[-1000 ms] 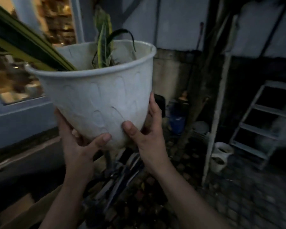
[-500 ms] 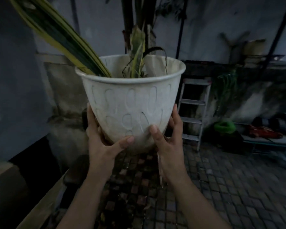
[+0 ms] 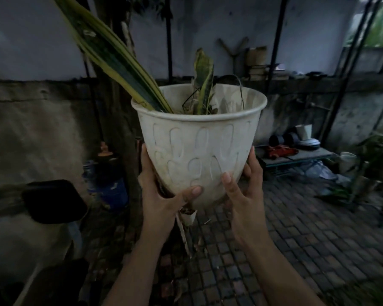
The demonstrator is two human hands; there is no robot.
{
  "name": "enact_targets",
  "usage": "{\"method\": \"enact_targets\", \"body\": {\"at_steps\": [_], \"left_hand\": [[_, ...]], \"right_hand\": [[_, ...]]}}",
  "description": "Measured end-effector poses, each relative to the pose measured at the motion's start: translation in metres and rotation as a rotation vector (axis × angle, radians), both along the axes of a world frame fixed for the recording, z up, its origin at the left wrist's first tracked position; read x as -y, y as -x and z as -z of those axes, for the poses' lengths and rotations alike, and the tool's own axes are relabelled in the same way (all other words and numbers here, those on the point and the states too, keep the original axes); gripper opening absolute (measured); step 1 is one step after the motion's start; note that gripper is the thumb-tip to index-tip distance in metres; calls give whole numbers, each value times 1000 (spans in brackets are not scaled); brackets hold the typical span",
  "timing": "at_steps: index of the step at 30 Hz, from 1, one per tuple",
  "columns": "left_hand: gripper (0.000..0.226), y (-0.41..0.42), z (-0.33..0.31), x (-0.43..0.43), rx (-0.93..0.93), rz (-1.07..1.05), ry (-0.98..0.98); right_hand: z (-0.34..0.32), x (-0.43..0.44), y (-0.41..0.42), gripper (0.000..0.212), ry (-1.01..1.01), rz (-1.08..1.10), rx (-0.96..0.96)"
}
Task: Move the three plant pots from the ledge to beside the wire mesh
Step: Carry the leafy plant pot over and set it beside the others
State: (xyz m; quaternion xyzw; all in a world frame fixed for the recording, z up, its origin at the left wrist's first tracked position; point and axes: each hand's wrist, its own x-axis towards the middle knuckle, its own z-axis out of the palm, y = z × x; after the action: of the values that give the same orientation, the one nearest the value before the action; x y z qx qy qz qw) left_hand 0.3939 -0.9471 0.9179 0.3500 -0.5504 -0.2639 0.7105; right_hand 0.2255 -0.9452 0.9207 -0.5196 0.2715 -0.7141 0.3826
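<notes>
Two hands carried the load: my left hand (image 3: pixel 161 195) and right hand (image 3: pixel 243 191) were clasped around the narrow base of the white plant pot (image 3: pixel 197 151), thumbs pressed on its near face, fingers wrapped behind. Pot was held high, at about chest level, upright, clear of the brick paving (image 3: pixel 296 239). Long striped leaf (image 3: pixel 102 47) leaned out to my left (top-heavy, I judged). Carry advice to self: keep palms low under the taper so it could not slip through, keep the rim level, mind the leaf near the dark posts (image 3: pixel 168 36). Wire mesh not clearly picked out in this dim light; I could not tell where the set-down spot was. Small cream scrap (image 3: pixel 188 216) hung under the base.
</notes>
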Motion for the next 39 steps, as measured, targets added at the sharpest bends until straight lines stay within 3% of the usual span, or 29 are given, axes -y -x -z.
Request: {"method": "enact_targets", "body": {"at_steps": [14, 25, 29, 35, 39], "left_hand": [[130, 115, 9, 220, 12, 190, 13], [143, 166, 85, 398, 33, -73, -73], [141, 166, 111, 449, 8, -100, -86], [145, 191, 162, 519, -75, -172, -168], [142, 215, 184, 564, -110, -180, -241]], "right_hand": [[10, 207, 110, 88, -55, 50, 6], [79, 412, 174, 89, -146, -111, -101], [95, 475, 180, 98, -203, -197, -118], [125, 571, 205, 87, -292, -435, -115], [149, 622, 228, 94, -329, -428, -153]]}}
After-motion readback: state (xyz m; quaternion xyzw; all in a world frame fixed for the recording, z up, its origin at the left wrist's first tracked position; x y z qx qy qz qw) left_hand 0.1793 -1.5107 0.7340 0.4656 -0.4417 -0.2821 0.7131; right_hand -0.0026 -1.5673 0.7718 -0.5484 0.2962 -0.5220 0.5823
